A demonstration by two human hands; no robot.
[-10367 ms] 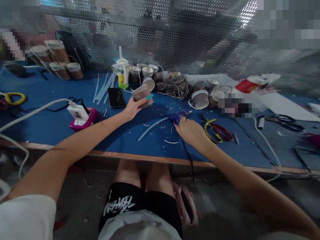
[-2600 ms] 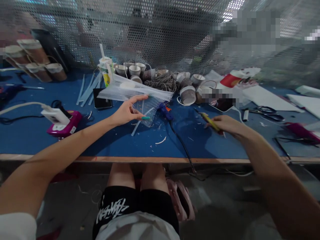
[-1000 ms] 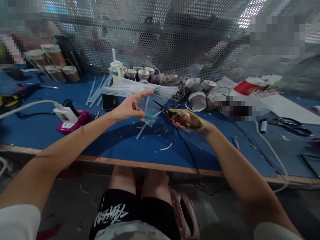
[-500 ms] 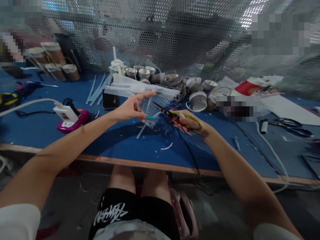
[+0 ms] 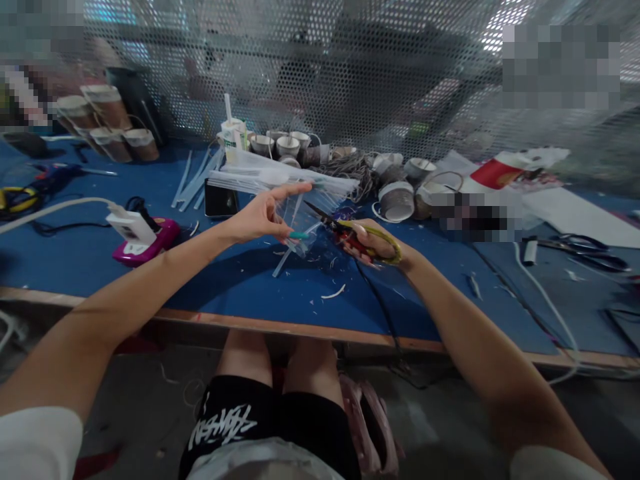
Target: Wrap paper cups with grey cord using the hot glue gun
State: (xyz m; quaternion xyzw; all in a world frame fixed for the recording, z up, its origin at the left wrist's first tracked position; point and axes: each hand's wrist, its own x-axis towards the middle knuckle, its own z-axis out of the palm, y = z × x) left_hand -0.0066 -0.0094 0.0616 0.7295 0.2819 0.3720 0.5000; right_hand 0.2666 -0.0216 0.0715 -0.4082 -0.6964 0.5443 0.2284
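Note:
My left hand (image 5: 260, 215) is over the middle of the bench with its index finger stretched out. By its thumb tip sticks out a short teal piece (image 5: 299, 235), which looks pinched between thumb and curled fingers. Under and behind that hand lies a clear plastic bag (image 5: 285, 175) with translucent sticks. My right hand (image 5: 373, 243) grips scissors (image 5: 345, 230) by their yellow and red handles. Their dark blades point up and left toward the bag and the teal piece, a little apart from my left fingers. A loose translucent stick (image 5: 283, 262) lies below the left hand.
A magenta power strip (image 5: 150, 243) with a white plug and a black phone (image 5: 221, 202) are at left. Wire spools (image 5: 396, 201) line the back before a perforated metal screen (image 5: 310, 73). Other scissors (image 5: 590, 252) and a white cable (image 5: 550, 313) lie at right.
My right hand with the scissors has shifted slightly left. My left hand stays nearly where it was.

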